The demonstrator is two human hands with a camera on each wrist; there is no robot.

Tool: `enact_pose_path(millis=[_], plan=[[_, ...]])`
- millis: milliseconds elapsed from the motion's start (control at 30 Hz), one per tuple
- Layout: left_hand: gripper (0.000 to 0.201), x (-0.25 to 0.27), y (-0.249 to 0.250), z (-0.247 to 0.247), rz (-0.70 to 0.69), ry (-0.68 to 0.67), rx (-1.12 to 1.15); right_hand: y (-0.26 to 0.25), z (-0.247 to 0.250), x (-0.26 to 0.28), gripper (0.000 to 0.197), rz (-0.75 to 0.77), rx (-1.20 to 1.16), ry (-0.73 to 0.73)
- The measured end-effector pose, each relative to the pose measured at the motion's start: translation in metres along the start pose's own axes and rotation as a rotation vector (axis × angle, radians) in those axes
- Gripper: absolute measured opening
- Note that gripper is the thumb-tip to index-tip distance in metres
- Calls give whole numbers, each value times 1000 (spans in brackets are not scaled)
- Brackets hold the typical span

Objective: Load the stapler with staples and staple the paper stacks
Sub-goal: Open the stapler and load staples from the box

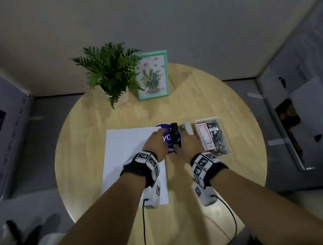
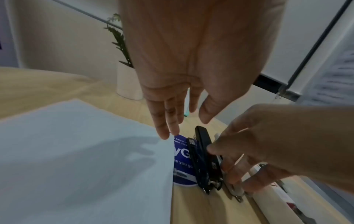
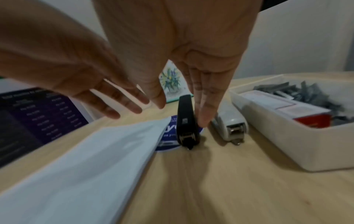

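Note:
A black stapler (image 1: 175,134) (image 2: 203,154) (image 3: 186,121) lies closed on a round purple sticker (image 1: 166,137) beside the white paper stack (image 1: 126,148) (image 3: 95,159). My right hand (image 1: 189,145) (image 3: 182,113) straddles it: straight fingers (image 3: 203,115) run down its right side and the thumb hangs apart on its left. My left hand (image 1: 156,144) (image 2: 184,124) hovers with straight fingers over the paper's far right corner and holds nothing. A white stapler (image 1: 189,129) (image 3: 231,125) lies just right of the black one.
A white tray (image 1: 206,119) (image 3: 277,148) at the right holds loose staple strips (image 3: 306,94) and a pink staple box (image 1: 205,136). A potted plant (image 1: 111,73) and a framed picture (image 1: 152,75) stand at the back of the round wooden table (image 1: 172,225).

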State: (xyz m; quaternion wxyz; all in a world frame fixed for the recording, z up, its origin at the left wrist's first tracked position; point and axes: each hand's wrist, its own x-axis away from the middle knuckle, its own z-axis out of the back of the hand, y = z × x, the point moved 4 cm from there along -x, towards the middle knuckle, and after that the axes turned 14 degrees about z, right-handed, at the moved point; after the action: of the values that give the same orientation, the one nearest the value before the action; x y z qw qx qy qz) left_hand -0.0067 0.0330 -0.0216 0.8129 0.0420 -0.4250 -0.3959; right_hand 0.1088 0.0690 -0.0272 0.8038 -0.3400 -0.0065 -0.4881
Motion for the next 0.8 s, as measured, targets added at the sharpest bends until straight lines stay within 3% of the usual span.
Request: enact_pose_path(millis=[200, 333, 433, 533, 667, 800], plan=[[63, -21, -4, 0, 114, 12, 115, 6, -29, -33, 61, -143, 25, -7], [54, -31, -10, -6, 143, -9, 226, 7, -35, -48, 54, -167, 117, 6], [49, -35, -8, -11, 145, -58, 357, 8, -34, -52, 61, -160, 77, -12], [52, -44, -6, -16, 171, -139, 499, 14, -24, -48, 58, -166, -89, -8], [47, -36, 14, -6, 147, -164, 602, 24, 3, -27, 24, -97, -431, 153], [39, -21, 37, 3, 121, -227, 738, 29, 26, -1, 30, -2, -592, 223]])
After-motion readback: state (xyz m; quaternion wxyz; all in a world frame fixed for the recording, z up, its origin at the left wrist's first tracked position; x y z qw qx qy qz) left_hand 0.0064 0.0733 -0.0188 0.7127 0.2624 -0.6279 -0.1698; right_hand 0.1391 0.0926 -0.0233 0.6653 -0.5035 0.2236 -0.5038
